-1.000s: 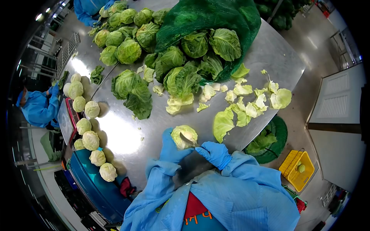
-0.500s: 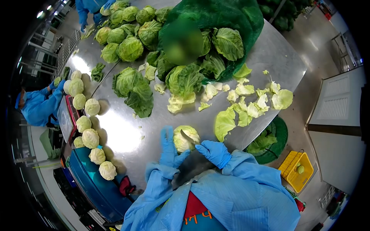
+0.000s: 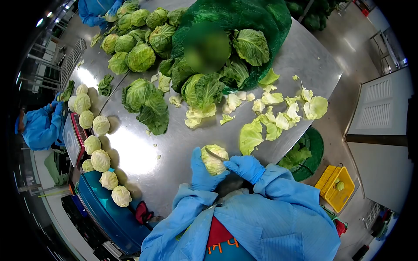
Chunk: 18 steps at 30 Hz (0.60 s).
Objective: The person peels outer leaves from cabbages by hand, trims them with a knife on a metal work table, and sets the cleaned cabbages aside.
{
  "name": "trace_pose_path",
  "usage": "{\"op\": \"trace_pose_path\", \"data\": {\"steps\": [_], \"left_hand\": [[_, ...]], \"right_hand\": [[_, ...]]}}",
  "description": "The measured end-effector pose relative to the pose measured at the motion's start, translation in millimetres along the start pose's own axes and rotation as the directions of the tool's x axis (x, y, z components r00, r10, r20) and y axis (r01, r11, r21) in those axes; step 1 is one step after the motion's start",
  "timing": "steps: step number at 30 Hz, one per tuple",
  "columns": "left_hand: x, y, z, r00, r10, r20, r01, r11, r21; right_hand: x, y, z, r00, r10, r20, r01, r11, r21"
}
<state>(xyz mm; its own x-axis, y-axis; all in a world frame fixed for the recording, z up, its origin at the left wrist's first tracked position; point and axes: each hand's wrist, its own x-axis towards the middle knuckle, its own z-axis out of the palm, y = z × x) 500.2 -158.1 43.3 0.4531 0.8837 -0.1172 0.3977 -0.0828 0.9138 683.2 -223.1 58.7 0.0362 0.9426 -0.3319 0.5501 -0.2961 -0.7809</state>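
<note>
A trimmed, pale green cabbage (image 3: pixel 216 164) is at the near edge of the metal table, in front of my body. My left hand (image 3: pixel 203 173), in a blue glove, cups it from the left and below, with the fingers curved round its side. In my blue-gloved right hand (image 3: pixel 246 168) is a knife (image 3: pixel 212 153), its handle hidden by the closed fingers. The curved blade lies across the upper face of the cabbage. Cut-off leaves (image 3: pixel 251 135) are scattered beyond my right hand.
Untrimmed cabbages (image 3: pixel 141 57) are heaped at the back, some in a green net bag (image 3: pixel 278 26). Trimmed cabbages (image 3: pixel 100 160) line the left edge near a blue bin (image 3: pixel 102 204). A green basket (image 3: pixel 314 150) and yellow crate (image 3: pixel 341 198) stand right. Two co-workers (image 3: pixel 41 126) are at the left.
My left hand has gone from stretched fingers beside the cabbage to cupping it. My right hand and the knife have stayed close to the cabbage. The whole view has shifted slightly.
</note>
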Motion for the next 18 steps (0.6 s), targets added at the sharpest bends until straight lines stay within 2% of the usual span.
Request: {"op": "trace_pose_path", "data": {"steps": [1,3,6,9,12,15,18], "left_hand": [[-1,11,1,0.998,0.050,-0.035,-0.044,0.989,0.141],[-2,31,8,0.978,0.187,-0.089,-0.126,0.877,0.463],[0,24,15,0.986,0.139,-0.089,-0.090,0.907,0.412],[2,25,16,0.992,0.102,-0.072,-0.057,0.885,0.462],[5,28,18,0.993,0.091,-0.072,-0.046,0.880,0.472],[9,31,21,0.997,0.036,-0.073,0.000,0.895,0.445],[8,33,20,0.996,0.047,-0.076,-0.004,0.874,0.486]], "right_hand": [[2,4,-2,1.000,0.011,0.027,-0.012,0.999,0.040],[5,13,-6,0.996,0.038,0.075,-0.046,0.992,0.117],[7,12,-9,0.984,0.116,0.137,-0.146,0.963,0.228],[10,1,-15,0.933,0.261,0.249,-0.332,0.891,0.311],[11,-12,-26,0.919,0.315,0.238,-0.376,0.882,0.285],[13,-1,-14,0.983,0.183,0.026,-0.184,0.982,0.051],[16,-5,-27,0.924,0.277,0.264,-0.359,0.866,0.348]]}}
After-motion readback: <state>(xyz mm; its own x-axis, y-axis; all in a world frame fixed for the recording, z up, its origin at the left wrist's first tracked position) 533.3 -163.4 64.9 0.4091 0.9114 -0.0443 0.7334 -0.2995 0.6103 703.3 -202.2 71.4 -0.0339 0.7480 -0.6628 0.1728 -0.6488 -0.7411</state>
